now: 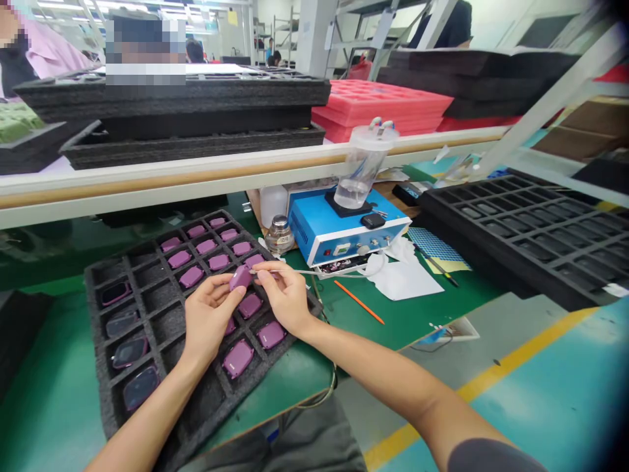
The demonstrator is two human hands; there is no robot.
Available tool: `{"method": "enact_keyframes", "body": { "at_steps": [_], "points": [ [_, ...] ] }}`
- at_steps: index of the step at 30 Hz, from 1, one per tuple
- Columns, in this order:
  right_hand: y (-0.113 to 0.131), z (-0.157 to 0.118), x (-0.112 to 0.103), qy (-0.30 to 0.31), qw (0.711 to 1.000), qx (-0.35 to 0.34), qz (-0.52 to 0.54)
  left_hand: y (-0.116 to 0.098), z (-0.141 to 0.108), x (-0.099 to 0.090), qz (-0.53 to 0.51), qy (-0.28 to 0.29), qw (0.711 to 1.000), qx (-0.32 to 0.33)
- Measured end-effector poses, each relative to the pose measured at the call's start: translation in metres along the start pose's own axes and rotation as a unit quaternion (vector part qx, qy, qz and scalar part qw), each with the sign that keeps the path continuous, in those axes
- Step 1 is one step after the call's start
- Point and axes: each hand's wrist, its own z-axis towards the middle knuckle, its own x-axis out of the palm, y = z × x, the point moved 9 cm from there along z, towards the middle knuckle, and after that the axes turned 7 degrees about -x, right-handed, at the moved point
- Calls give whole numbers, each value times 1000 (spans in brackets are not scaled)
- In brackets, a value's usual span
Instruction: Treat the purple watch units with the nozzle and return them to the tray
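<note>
In my left hand point(209, 314) a purple watch case point(240, 278) is pinched between thumb and fingers, above a black foam tray point(152, 308). My right hand point(285, 292) is closed on the end of a thin pale tube point(319, 272), with its tip at the right end of the case. The tube runs toward a blue box-shaped machine point(314, 219); the contact at the tip is too small to make out. Several purple cases point(239, 358) lie in the tray's compartments. Along its left side sit pieces with dark glassy faces point(141, 387).
A clear cup with liquid point(354, 183) stands on the machine, beside a glass jar point(280, 235). An orange stick point(360, 302) and white paper point(407, 278) lie to the right. A shelf rail point(196, 174) crosses above the bench. Another black tray point(531, 229) is at right.
</note>
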Motion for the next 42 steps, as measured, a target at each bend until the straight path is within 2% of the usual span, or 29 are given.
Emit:
{"method": "enact_keyframes", "body": {
  "at_steps": [23,25,27,29,32,35,38,39,42],
  "points": [
    [2,1,-2,1,1000,-14,3,5,4,1,14,4,1000,25],
    [8,-4,-7,-3,1000,-24,-15,-3,2,2,39,0,998,44],
    [14,-10,-15,-24,999,-40,-27,-21,-1,-4,72,-10,994,77],
    [14,-15,-19,-42,998,-40,-17,-44,-9,-16,140,-3,983,115],
    [11,-19,-18,-37,999,-31,-16,-63,-39,-53,218,-17,970,102],
    [13,-23,-15,-22,999,-29,-19,-53,-94,-77,316,-22,945,84],
    [15,-26,-13,-8,999,-33,-25,-11,-140,-69,463,33,883,70],
    [15,-26,-13,-7,999,-33,-27,1,-149,-65,504,34,860,76],
    [14,-27,-13,-10,999,-29,-30,17,-162,-59,603,-35,789,113]
  ]
}}
